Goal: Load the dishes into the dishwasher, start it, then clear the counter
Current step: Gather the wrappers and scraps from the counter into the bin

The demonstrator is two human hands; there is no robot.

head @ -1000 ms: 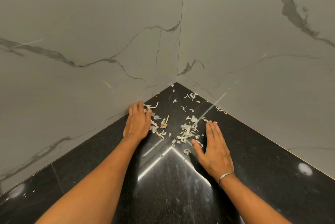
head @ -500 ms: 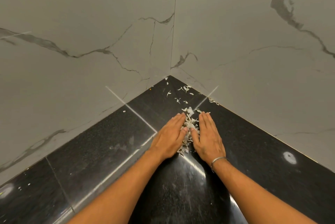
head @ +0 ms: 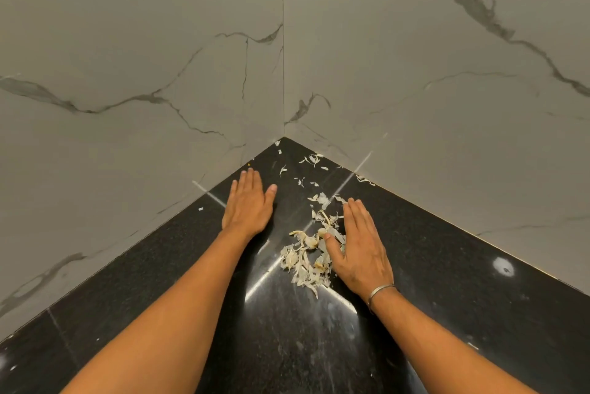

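Beside the right hand (head: 360, 253) lie scraps (head: 303, 261), seemingly touching.

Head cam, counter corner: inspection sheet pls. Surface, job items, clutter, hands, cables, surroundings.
Surface: black counter, glossy, with smudges and bright light streaks.
Job's things: pile of peel scraps near the middle of the corner area; no dishes or dishwasher in view.
Clutter: loose scraps scattered toward the corner; one stray fleck by the left wall.
Hands: left hand flat on the counter, fingers straight, apart from the pile; right hand flat, its thumb side against the pile; bracelet on the right wrist.
Cables: nothing seen.
Surroundings: marble-look wall tiles meet at the corner.
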